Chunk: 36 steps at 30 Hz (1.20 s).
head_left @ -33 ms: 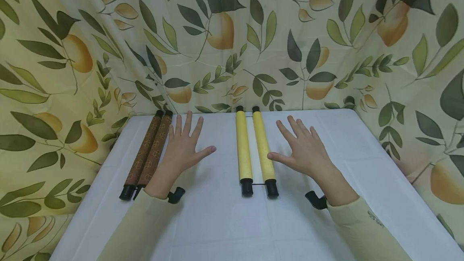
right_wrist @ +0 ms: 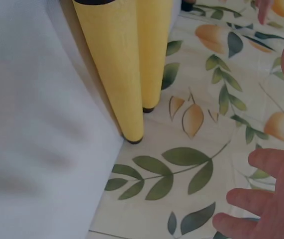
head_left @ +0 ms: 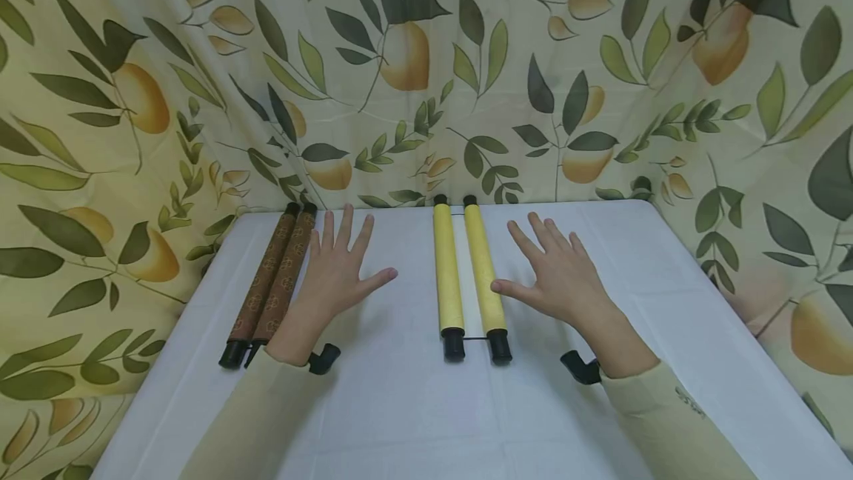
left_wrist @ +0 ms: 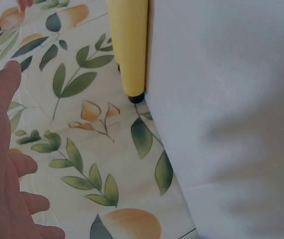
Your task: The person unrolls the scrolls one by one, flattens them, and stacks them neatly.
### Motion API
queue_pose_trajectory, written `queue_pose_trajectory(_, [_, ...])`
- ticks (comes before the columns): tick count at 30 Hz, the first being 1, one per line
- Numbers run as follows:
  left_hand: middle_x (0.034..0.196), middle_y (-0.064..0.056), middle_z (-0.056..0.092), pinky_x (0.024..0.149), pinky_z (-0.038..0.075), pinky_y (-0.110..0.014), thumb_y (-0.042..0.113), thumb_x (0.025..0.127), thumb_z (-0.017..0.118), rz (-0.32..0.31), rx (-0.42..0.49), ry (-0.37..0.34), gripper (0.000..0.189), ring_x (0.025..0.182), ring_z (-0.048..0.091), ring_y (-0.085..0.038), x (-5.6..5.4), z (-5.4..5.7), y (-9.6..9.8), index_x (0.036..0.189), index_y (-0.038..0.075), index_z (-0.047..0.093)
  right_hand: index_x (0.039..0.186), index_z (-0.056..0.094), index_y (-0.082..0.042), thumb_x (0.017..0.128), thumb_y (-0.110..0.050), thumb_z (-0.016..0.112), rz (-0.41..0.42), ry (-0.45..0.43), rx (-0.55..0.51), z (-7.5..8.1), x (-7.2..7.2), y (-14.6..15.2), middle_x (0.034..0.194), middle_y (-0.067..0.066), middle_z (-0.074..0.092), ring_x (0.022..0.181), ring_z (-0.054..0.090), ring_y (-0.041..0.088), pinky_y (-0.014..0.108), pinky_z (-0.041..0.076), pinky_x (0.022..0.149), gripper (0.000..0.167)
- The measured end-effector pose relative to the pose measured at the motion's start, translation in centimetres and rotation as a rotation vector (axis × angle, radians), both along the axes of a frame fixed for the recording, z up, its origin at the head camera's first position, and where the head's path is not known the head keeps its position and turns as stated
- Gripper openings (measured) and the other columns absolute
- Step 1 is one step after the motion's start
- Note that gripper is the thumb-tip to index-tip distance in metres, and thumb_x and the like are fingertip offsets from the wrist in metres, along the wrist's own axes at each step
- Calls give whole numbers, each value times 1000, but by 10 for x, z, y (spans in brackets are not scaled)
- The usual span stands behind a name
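My left hand (head_left: pixel 338 271) hovers palm down above the table with its fingers spread, and it holds nothing. Behind it to the left lies a brown patterned scroll (head_left: pixel 265 280), rolled from both ends into two black-tipped rolls; the hand and wrist overlap part of it. My right hand (head_left: pixel 560 278), likewise spread and holding nothing, is just right of a yellow scroll (head_left: pixel 449 272). That scroll's two rolls lie side by side with a narrow gap and a thin dark rod at the near end. In the head view, the right thumb tip overlaps the right roll.
A white cloth covers the table (head_left: pixel 400 406). Behind and at both sides hangs a curtain (head_left: pixel 493 110) printed with fruit and leaves, right against the table's back edge. Black wrist mounts (head_left: pixel 324 359) stick out from both sleeves.
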State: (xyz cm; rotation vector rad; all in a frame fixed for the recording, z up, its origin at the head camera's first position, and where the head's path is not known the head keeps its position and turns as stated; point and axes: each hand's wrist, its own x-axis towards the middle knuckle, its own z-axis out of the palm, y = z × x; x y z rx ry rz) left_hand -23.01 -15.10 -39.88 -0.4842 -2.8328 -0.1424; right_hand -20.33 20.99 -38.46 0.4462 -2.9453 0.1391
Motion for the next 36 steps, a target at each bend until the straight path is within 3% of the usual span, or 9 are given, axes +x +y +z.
queue_pose_trajectory(5, [166,-20,3,114,15,-70,80,85,48,-14,-6,-18,103,149,1,-51,-5,-3,3,161,16,19,160,23,-18,80,-85,49,12,0,-10,-4,-5,1,164,22,19,148,19,47,70,16,114,107])
queue_pose_trajectory(8, [166,-19,5,114,19,-69,75,89,49,-72,12,-36,96,150,5,-50,-5,-9,7,160,17,20,159,26,-18,83,-78,54,62,7,-70,-12,-7,1,163,20,23,148,22,46,68,19,114,100])
queue_pose_trajectory(11, [166,-16,13,115,24,-65,62,95,54,-223,59,-107,80,149,13,-48,-3,-22,17,159,22,28,156,34,-20,89,-66,60,172,-31,-177,-24,-7,1,162,16,28,147,28,42,65,29,112,85])
queue_pose_trajectory(14, [166,-11,19,116,27,-60,51,99,56,-412,78,-239,65,149,18,-46,1,-39,34,156,28,36,152,44,-23,93,-52,64,302,-126,-274,-39,-4,-1,162,10,31,146,33,37,62,36,109,68])
queue_pose_trajectory(16, [165,-8,22,115,30,-58,49,100,54,-511,41,-310,58,148,23,-45,3,-48,46,153,32,39,148,50,-24,95,-45,64,372,-186,-304,-47,-1,-2,161,7,33,145,34,34,60,37,108,59])
queue_pose_trajectory(19, [163,-8,29,115,34,-51,48,102,51,-591,-40,-325,52,147,31,-37,3,-55,60,151,35,42,144,55,-24,97,-40,63,423,-221,-285,-55,2,-1,158,5,39,145,37,31,57,38,109,50])
queue_pose_trajectory(25, [156,-11,40,115,35,-43,45,101,52,-594,-110,-255,44,144,38,-29,3,-53,73,144,37,52,134,65,-22,100,-37,60,449,-229,-211,-62,5,0,154,6,45,141,43,31,55,42,107,38])
queue_pose_trajectory(30, [161,-3,34,116,32,-50,47,102,50,-582,-77,-287,40,149,29,-33,3,-52,76,136,28,58,124,71,-20,99,-34,62,480,-190,-179,-67,2,0,150,7,50,140,44,30,51,41,109,30])
queue_pose_trajectory(36, [151,-2,48,113,38,-45,46,102,52,-602,-103,-247,41,143,40,-24,1,-52,75,139,29,58,121,72,-20,97,-32,64,504,-124,-134,-69,0,3,144,9,56,135,49,32,51,44,106,27])
